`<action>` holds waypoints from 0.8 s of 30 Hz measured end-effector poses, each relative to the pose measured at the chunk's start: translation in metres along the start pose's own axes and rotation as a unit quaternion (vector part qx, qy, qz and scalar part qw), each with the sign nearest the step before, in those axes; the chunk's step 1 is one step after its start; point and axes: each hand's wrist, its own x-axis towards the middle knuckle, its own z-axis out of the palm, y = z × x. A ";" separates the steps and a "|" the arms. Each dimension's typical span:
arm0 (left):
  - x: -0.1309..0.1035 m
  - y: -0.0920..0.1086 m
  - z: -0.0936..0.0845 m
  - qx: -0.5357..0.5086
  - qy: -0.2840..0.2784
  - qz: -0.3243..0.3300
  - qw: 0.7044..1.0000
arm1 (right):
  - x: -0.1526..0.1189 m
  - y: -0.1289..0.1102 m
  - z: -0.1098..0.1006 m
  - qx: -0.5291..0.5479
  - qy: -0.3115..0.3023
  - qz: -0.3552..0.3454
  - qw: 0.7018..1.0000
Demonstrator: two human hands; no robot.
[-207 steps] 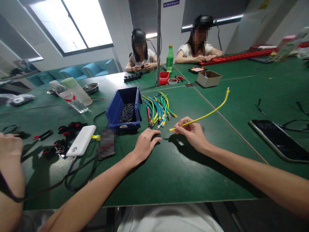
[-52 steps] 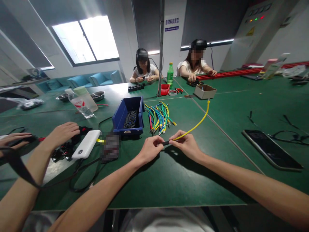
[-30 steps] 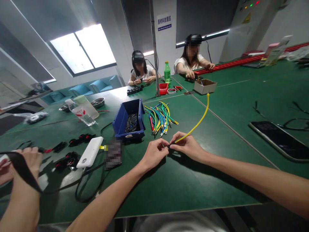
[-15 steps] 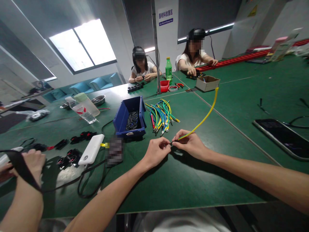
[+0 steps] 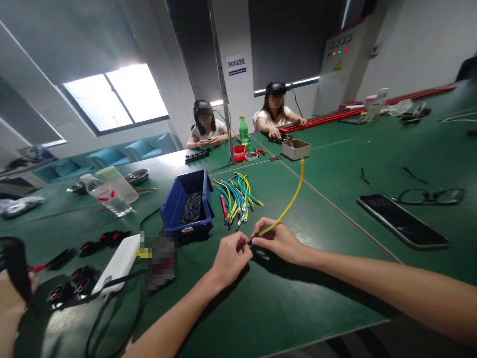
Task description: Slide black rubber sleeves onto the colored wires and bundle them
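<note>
A yellow-green wire (image 5: 292, 199) rises from my fingers in a curve, its far end up in the air. My right hand (image 5: 278, 240) is closed in a pinch around the wire near its lower end. Fingertips of my left hand (image 5: 230, 256) are pinched on a small black sleeve (image 5: 251, 242) at that lower end, mostly hidden by the fingers. Just beyond my hands lies a bundle of yellow, green and blue wires (image 5: 238, 196) with ring terminals. Left of it stands a blue bin (image 5: 172, 211) with short black tube pieces (image 5: 192, 208) inside.
To the left lie a white power bank (image 5: 118, 263), black cables and black-red parts (image 5: 80, 281), near another person's arm (image 5: 13, 303). A phone (image 5: 402, 219) and glasses (image 5: 428, 196) lie right. Two people work across the table beside a small cardboard box (image 5: 296, 149).
The camera view has turned right and slightly up, bringing the glasses fully into view. Both hands keep their pinch on the wire and its black end. The neighbour's arm shows less.
</note>
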 end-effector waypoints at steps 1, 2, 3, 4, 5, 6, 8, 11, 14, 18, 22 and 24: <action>0.000 -0.001 0.000 0.010 0.004 0.005 1.000 | 0.001 0.001 0.000 0.005 0.005 -0.004 1.000; 0.000 -0.001 -0.001 0.018 0.006 0.006 1.000 | 0.001 0.001 -0.001 0.012 0.011 -0.004 1.000; 0.000 -0.001 -0.001 0.025 0.007 0.007 1.000 | 0.002 0.002 -0.001 0.020 0.015 -0.002 1.000; -0.001 -0.001 -0.001 0.031 0.005 0.006 0.999 | 0.003 0.002 -0.001 0.026 0.020 0.002 0.999; -0.001 -0.001 -0.001 0.035 0.002 0.006 0.999 | 0.004 0.002 -0.002 0.030 0.022 0.008 0.999; -0.001 -0.001 -0.001 0.039 -0.002 0.007 0.999 | 0.005 0.003 -0.002 0.032 0.023 0.013 0.999; -0.002 -0.001 -0.001 0.047 -0.006 0.010 0.999 | 0.006 0.004 -0.003 0.031 0.023 0.019 0.999; -0.001 -0.001 -0.001 0.053 -0.005 0.008 0.999 | 0.006 0.006 -0.005 0.026 0.016 0.017 0.999; 0.000 0.000 -0.002 0.045 -0.008 0.002 0.999 | 0.007 0.008 -0.005 0.018 0.021 0.016 0.999; 0.001 -0.001 -0.004 0.007 -0.024 -0.005 1.000 | 0.009 0.009 -0.004 0.022 0.046 0.018 0.999; 0.003 -0.002 -0.005 -0.032 -0.040 -0.023 0.998 | 0.010 0.010 -0.004 0.033 0.064 0.025 0.997; 0.003 -0.002 -0.005 -0.044 -0.045 -0.024 0.998 | 0.010 0.010 -0.005 0.047 0.071 0.026 0.996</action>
